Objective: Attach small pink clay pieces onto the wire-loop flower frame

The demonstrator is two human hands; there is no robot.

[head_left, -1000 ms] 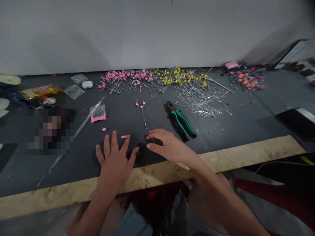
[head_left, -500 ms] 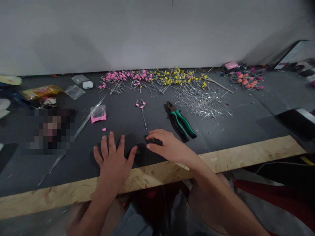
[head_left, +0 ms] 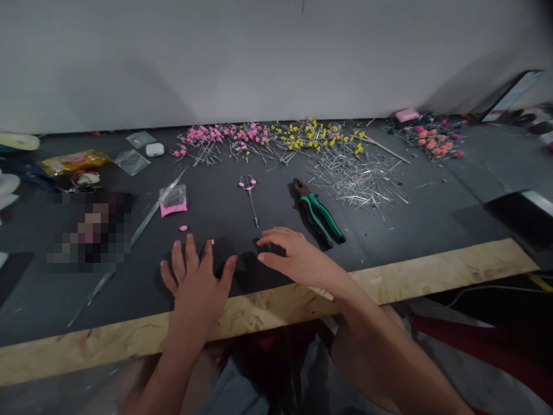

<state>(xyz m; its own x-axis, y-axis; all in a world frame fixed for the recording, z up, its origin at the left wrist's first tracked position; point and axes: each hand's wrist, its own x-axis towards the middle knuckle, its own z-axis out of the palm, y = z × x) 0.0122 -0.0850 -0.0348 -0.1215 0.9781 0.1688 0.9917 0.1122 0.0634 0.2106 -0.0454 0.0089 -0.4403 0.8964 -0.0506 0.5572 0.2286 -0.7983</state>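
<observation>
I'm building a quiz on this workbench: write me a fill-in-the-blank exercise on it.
1. The pliers have ____ handles.
2. The left hand lies flat, palm ____, on the dark mat.
3. The small plastic bag holds ____ material.
4. The pile of bare wires lies to the ____ of the pliers.

Missing words: green; down; pink; right

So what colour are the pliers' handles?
Green with black trim on the pliers; the head view shows it.
</observation>
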